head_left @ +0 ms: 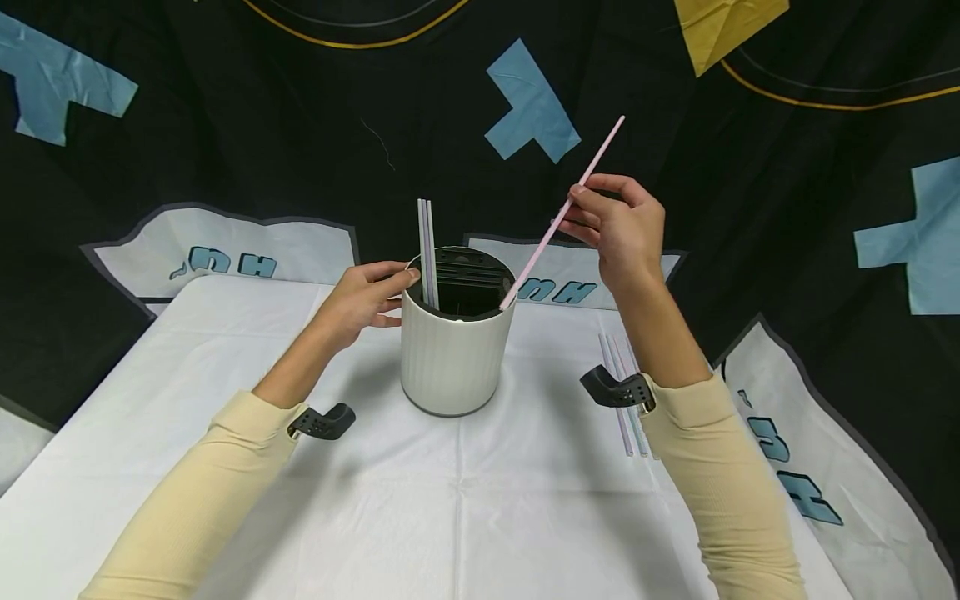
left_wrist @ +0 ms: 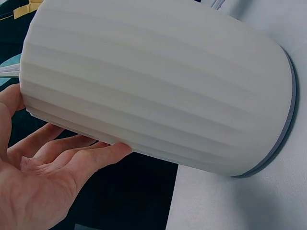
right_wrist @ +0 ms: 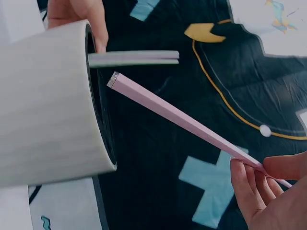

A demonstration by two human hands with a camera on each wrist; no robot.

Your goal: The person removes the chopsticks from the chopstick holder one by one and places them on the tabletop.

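A white ribbed round container with a dark inside stands upright on the table. At its left rim, my left hand holds on, one fingertip over the edge and other fingers against the outer wall. Thin pale sticks stand in the left side of the opening, also seen in the right wrist view. My right hand pinches a long flat-sided pink stick between thumb and fingers. The stick slants, its lower end at the right rim in the head view; the right wrist view shows that end outside the opening.
More pastel sticks lie on the white tablecloth at the right, partly hidden by the right wrist's black camera mount. Behind the table hangs a black cloth with blue and yellow shapes.
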